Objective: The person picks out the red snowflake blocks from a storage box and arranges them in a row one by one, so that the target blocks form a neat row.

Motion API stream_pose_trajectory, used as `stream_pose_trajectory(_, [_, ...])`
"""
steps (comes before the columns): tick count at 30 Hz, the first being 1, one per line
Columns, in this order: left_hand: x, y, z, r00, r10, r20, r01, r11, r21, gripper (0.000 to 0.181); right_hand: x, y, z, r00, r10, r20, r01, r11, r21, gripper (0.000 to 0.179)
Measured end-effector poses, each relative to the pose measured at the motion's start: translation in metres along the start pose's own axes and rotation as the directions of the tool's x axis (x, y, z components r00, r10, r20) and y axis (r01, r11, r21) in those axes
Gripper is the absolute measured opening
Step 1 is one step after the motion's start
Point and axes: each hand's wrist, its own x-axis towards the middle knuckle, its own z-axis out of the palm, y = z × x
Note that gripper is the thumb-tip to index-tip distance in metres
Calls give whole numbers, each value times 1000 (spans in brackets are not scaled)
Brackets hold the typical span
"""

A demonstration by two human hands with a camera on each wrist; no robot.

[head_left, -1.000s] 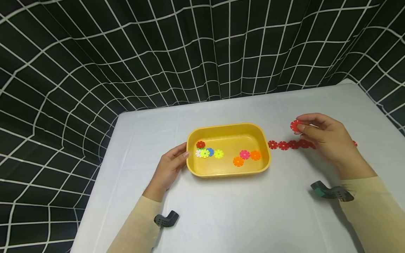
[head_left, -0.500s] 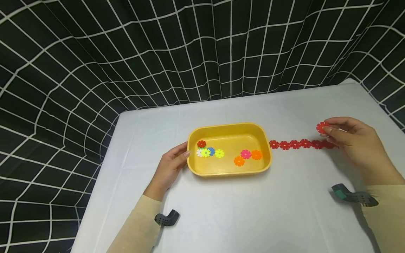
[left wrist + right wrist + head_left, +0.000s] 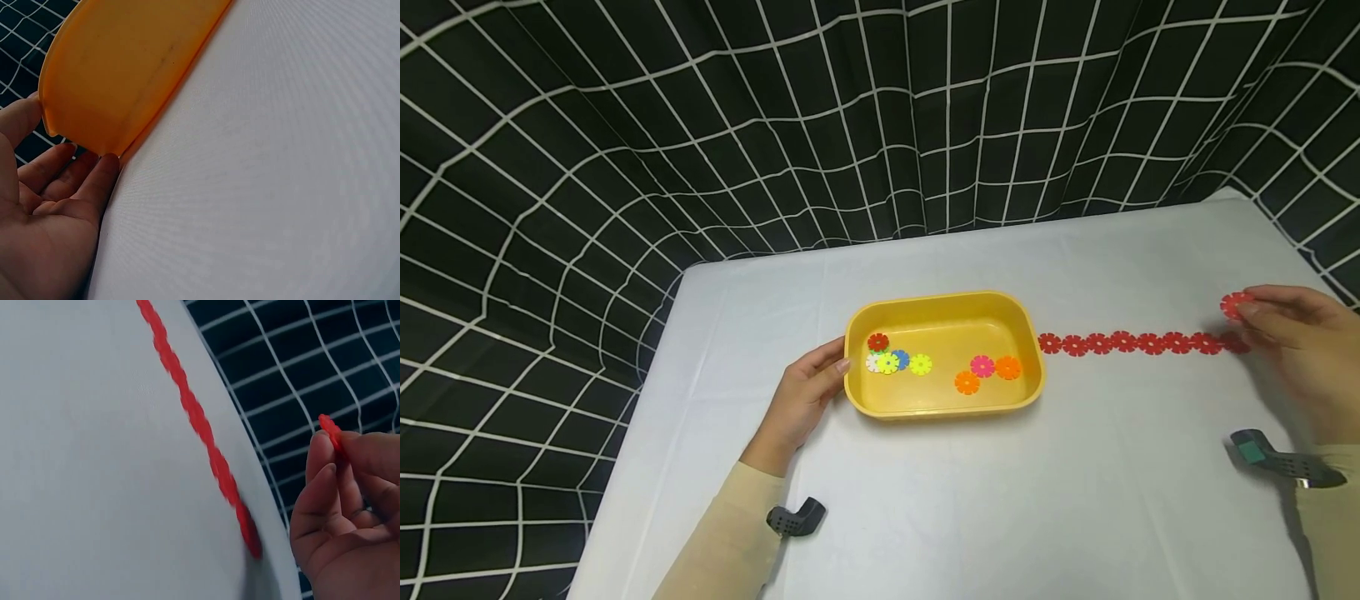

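My left hand [image 3: 805, 390] holds the left end of a yellow plastic tray [image 3: 940, 413], its thumb at the rim and its fingers against the outside wall. The left wrist view shows the fingertips by the lower edge of the tray [image 3: 119, 75]. At the far right, my right hand [image 3: 1311, 350] pinches a red notched snowflake disc [image 3: 1232, 305] between thumb and fingertips. That disc [image 3: 331, 432] appears edge-on in the right wrist view, raised above the table. Below it runs a row of red snowflake discs [image 3: 1150, 343] lying flat, reaching left to the tray.
Inside the tray lie several loose discs: a red one [image 3: 877, 342], a blue one [image 3: 900, 359], a pink one [image 3: 982, 366], orange ones [image 3: 1008, 367], yellow ones and a white one. A white cloth covers the table [image 3: 985, 500]. A black gridded curtain [image 3: 925, 125] hangs behind.
My right hand has moved to the right along the row with the red disc in its fingers, uncovering more of the row. The left hand and the tray stay in place.
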Motion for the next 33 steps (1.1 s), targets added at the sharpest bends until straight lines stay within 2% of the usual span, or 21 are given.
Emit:
stream_pose_trajectory(2, [0, 0, 0, 1000, 3, 3, -3, 1000, 3, 50, 0, 3, -5, 999, -35, -18, 35, 999, -5, 20])
stream_pose_trajectory(6, [0, -1, -1, 1000, 9, 7, -9, 1000, 7, 50, 2, 8, -17, 993, -83, -82, 69, 984, -166, 21])
stream_pose_trajectory(8, [1, -1, -1, 1000, 7, 5, -7, 1000, 4, 50, 2, 9, -22, 991, -62, -119, 24, 955, -296, 20])
stream_pose_trajectory(10, [0, -1, -1, 1000, 6, 5, -6, 1000, 0, 50, 3, 11, -26, 988, -42, -151, -17, 928, -373, 19])
stream_pose_trajectory(11, [0, -1, -1, 1000, 5, 4, -5, 1000, -2, 50, 4, 11, -28, 986, -34, -162, -38, 905, -424, 17])
stream_pose_trajectory(18, [0, -1, 0, 1000, 0, -6, 0, 1000, -2, 50, 10, 19, -41, 981, -44, -187, -52, 878, -476, 26])
stream_pose_trajectory(21, [1, -1, 0, 1000, 3, -3, -3, 1000, 3, 50, 10, 22, -45, 983, -29, -180, -76, 835, -545, 29])
stream_pose_trajectory(24, [1, -1, 0, 1000, 7, 5, -7, 1000, 4, 51, 10, 22, -47, 984, -11, -179, -106, 769, -630, 27])
stream_pose_trajectory(29, [2, -3, -1, 1000, 5, 9, -5, 1000, -4, 52, 9, 20, -45, 985, -6, -172, -126, 660, -741, 9])
stream_pose_trajectory(30, [2, -3, -2, 1000, 4, 8, -4, 1000, -7, 52, 9, 19, -44, 985, -3, -171, -128, 648, -751, 8])
stream_pose_trajectory(33, [2, -2, -1, 1000, 5, 3, -5, 1000, -5, 51, 9, 18, -43, 987, -5, -163, -124, 622, -773, 25])
